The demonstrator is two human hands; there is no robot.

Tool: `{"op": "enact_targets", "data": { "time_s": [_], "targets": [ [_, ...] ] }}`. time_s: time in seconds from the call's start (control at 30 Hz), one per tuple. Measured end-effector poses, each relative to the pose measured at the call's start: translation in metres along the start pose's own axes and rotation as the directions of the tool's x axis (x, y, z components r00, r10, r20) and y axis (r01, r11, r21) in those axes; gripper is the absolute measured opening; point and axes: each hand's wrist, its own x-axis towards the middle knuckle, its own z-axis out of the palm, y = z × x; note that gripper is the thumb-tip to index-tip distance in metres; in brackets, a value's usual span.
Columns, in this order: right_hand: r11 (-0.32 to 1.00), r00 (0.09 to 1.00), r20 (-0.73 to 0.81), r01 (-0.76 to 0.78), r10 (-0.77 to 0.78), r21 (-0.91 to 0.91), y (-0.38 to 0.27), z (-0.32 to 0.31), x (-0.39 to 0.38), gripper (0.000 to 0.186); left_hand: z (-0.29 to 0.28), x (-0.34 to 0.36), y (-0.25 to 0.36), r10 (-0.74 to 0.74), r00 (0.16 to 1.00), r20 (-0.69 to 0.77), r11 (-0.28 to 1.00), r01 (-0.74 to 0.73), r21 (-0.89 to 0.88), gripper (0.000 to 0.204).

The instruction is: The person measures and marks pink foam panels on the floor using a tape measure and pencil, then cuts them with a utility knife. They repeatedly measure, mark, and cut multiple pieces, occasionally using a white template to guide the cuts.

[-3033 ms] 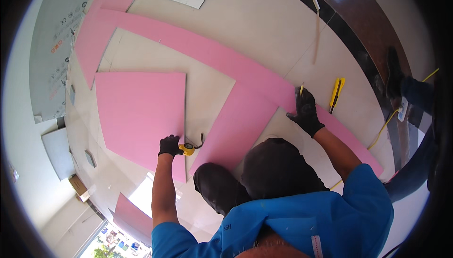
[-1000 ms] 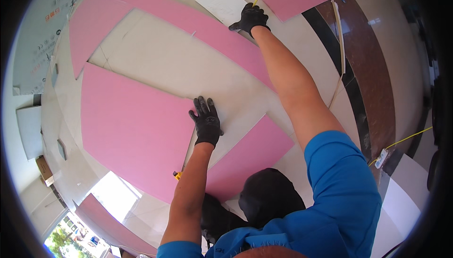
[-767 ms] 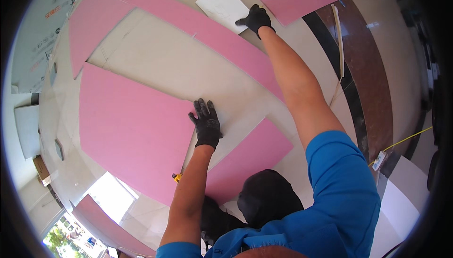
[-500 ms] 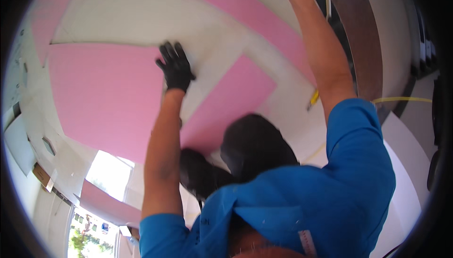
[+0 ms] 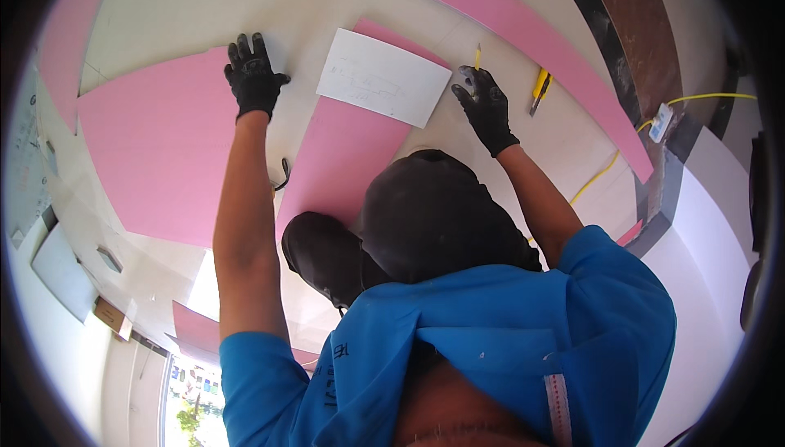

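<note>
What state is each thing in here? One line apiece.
Left hand, open and spread
Right hand, gripping
Pencil, in that grip, one end projecting
White sheet, flat across a pink board, drawn on
Box cutter, lying on the floor; blade unclear
Tape measure, mostly hidden; extension unclear

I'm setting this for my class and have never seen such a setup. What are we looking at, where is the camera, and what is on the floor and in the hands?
There is no machine here, just a person's two hands in black gloves. The camera sits on the person's head and looks down through a very wide lens, so straight edges look bent. The blue shirt is the wearer's own.

On the pale floor lie pink sheets. The left hand is spread at the corner of a large pink sheet, holding nothing. The right hand holds a yellow pencil. Between the hands, a white sheet lies across a pink strip. A yellow knife lies near the right hand.
</note>
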Motion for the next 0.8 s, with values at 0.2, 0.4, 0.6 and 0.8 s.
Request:
{"op": "enact_targets", "data": {
  "time_s": [0.2,0.4,0.6,0.8],
  "targets": [
    [0.977,0.985,-0.073,-0.14,0.153,0.159,0.002,0.024,-0.013,0.036,0.032,-0.048,0.061,-0.108,0.994,0.011,0.633,0.077,-0.77,0.055],
    [0.955,0.973,-0.071,-0.198,0.218,0.219,-0.012,0.035,-0.004,0.035,0.022,-0.047,0.089,-0.127,0.989,0.077,0.667,0.142,-0.732,0.047],
    [0.754,0.873,0.203,-0.485,0.443,0.442,-0.029,0.006,-0.009,0.026,0.024,-0.051,0.077,-0.097,0.985,0.14,0.109,0.15,-0.983,0.037],
    [0.955,0.991,-0.048,0.13,-0.121,0.268,-0.05,-0.06,-0.005,0.024,-0.013,-0.054,0.047,0.165,0.971,-0.175,0.295,-0.218,-0.93,0.038]
  ]
}}
